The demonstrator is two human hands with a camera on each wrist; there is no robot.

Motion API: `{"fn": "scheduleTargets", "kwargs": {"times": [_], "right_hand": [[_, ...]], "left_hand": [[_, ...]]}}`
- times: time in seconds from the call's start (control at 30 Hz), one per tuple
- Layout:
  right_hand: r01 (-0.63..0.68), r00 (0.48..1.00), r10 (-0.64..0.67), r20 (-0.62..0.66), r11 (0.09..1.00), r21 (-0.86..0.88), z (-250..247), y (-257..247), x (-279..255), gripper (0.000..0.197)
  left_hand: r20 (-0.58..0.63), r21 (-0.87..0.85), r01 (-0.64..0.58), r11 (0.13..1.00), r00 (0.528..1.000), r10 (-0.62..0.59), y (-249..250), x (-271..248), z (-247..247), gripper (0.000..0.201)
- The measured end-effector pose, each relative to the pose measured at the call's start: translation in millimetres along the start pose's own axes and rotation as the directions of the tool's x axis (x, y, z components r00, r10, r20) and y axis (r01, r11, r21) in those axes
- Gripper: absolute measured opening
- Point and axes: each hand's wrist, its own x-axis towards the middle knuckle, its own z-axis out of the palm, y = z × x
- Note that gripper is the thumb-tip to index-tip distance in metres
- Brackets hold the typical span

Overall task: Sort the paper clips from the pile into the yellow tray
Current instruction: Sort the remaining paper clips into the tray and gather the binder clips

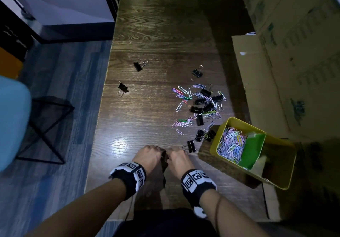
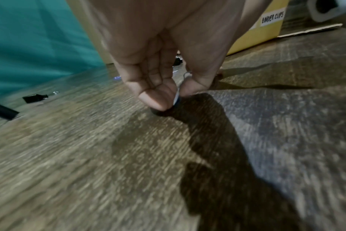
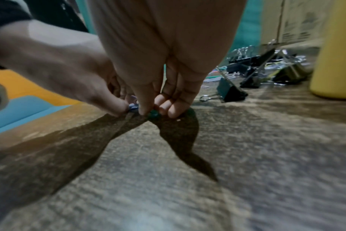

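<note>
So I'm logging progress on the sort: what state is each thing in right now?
Tray: tilted, paper clips in one compartment.
Pile: still mixed, paper clips and binder clips.
Left hand: pinching a blue clip.
Right hand: pinching a green clip.

wooden table (image 1: 156, 34), clip pile (image 1: 200, 106), yellow tray (image 1: 276, 179)

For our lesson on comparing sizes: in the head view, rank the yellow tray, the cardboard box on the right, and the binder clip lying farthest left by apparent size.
1. Cardboard box, largest.
2. Yellow tray.
3. Binder clip, smallest by far.
</note>
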Motion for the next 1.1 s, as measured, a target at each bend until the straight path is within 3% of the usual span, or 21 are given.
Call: {"fn": "scheduleTargets", "kwargs": {"times": [0.07,0.2,0.3,0.4,0.53,0.63,0.7,0.77,0.83,0.9,0.97,1.03,1.1], "right_hand": [[-0.054,0.998,0.055,-0.002,0.991,0.126,-1.1,6.5,-3.3,0.013],[-0.085,0.994,0.1,-0.03,0.942,0.324,-19.3,11.6,-14.1,0.007],[-0.008,0.988,0.075,-0.135,0.899,0.439,-52.8,17.2,-32.3,0.026],[0.06,0.929,0.147,-0.341,0.847,0.529,-91.3,37.9,-55.3,0.025],[0.043,0.788,0.295,-0.54,0.848,0.528,-130.7,78.9,-86.6,0.017],[-0.057,0.756,0.354,-0.55,0.873,0.484,-146.0,107.2,-102.2,0.011],[-0.168,0.803,0.352,-0.48,0.908,0.385,-147.3,123.2,-105.8,0.017],[-0.244,0.858,0.33,-0.393,0.936,0.253,-145.6,133.4,-107.1,0.026],[-0.234,0.856,0.293,-0.425,0.954,0.186,-144.3,136.7,-107.7,0.027],[-0.186,0.835,0.262,-0.484,0.962,0.199,-144.6,128.3,-107.5,0.023],[-0.098,0.865,0.181,-0.467,0.975,0.197,-141.0,111.7,-102.5,0.026],[-0.013,0.936,0.064,-0.346,0.989,0.148,-130.6,93.3,-93.2,0.037],[-0.003,0.977,0.014,-0.211,0.999,0.053,-117.7,82.7,-83.8,0.045]], "left_hand": [[0.031,-0.142,0.056,0.988,0.998,-0.052,-0.9,1.7,-4.3,0.03],[-0.054,-0.476,0.148,0.867,0.979,-0.196,-10.1,-1.3,-14.0,0.024],[-0.024,-0.68,0.194,0.708,0.958,-0.286,-16.6,5.9,-27.5,0.012],[-0.065,-0.831,0.05,0.553,0.981,-0.185,1.5,28.2,-53.5,0.014],[-0.164,-0.865,-0.146,0.48,0.986,0.006,59.1,51.1,-97.3,0.009],[-0.249,-0.783,-0.261,0.565,0.963,0.099,106.4,58.0,-120.3,0.013],[-0.266,-0.702,-0.317,0.638,0.947,0.178,128.4,59.5,-127.4,0.014],[-0.192,-0.621,-0.356,0.698,0.933,0.306,137.9,59.4,-130.0,0.016],[-0.172,-0.602,-0.371,0.707,0.925,0.338,134.2,60.4,-131.5,0.017],[-0.207,-0.69,-0.296,0.66,0.955,0.212,118.0,65.4,-132.6,0.015],[-0.205,-0.748,-0.165,0.642,0.979,0.012,91.6,76.2,-127.1,0.014],[-0.232,-0.66,-0.07,0.748,0.966,-0.114,63.7,88.1,-119.3,0.015],[-0.244,-0.551,-0.04,0.834,0.963,-0.115,44.4,98.7,-113.5,0.021]]}}
